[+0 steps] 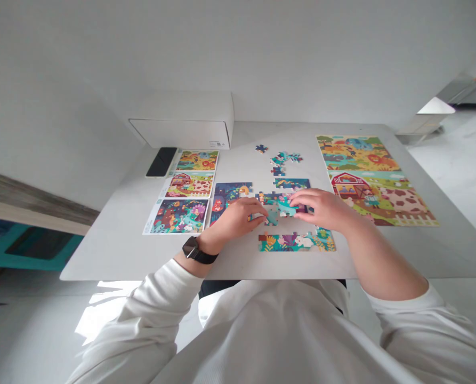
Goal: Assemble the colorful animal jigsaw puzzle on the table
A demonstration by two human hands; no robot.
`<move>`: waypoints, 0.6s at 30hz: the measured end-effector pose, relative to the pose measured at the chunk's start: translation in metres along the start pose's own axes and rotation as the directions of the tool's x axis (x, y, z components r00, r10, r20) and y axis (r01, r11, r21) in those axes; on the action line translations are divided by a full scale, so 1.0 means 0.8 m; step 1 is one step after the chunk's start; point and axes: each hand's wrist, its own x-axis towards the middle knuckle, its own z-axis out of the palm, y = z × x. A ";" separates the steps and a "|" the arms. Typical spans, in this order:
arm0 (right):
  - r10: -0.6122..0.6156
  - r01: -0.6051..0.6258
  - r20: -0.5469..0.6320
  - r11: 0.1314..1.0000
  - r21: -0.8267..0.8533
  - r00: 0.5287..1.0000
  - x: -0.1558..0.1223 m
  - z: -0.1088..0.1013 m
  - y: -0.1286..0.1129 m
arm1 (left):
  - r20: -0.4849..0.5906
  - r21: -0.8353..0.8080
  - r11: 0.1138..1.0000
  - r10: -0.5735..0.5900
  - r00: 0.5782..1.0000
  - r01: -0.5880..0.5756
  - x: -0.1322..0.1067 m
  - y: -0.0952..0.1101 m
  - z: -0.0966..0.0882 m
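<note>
Both grips I can't tell tbh | left hand (240, 216): fingers curled at teal piece (273, 214) | right hand (326, 209): ditto, at puzzle section (284, 205)

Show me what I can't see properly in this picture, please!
Head view:
Tiny black print on the white rectangular box: too small to read.
Dark-blue cardboard puzzle section: partly hidden by the bare left hand.
Teal cardboard puzzle section: partly hidden by the bare right hand.
White cloth shirt: cut off by the bottom edge.
</note>
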 end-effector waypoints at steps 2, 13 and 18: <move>0.018 -0.018 0.003 1.000 0.014 1.000 -0.010 0.004 0.002 | 0.028 0.070 0.996 0.055 0.998 -0.057 0.000 -0.005 0.004; 0.025 -0.028 0.060 0.998 0.054 0.998 -0.012 0.031 0.013 | 0.111 0.199 0.971 0.112 0.988 -0.132 0.000 -0.012 0.013; 0.012 -0.016 0.089 0.999 0.037 0.996 -0.012 0.040 0.013 | 0.134 0.192 0.973 0.104 0.985 -0.129 0.000 -0.013 0.011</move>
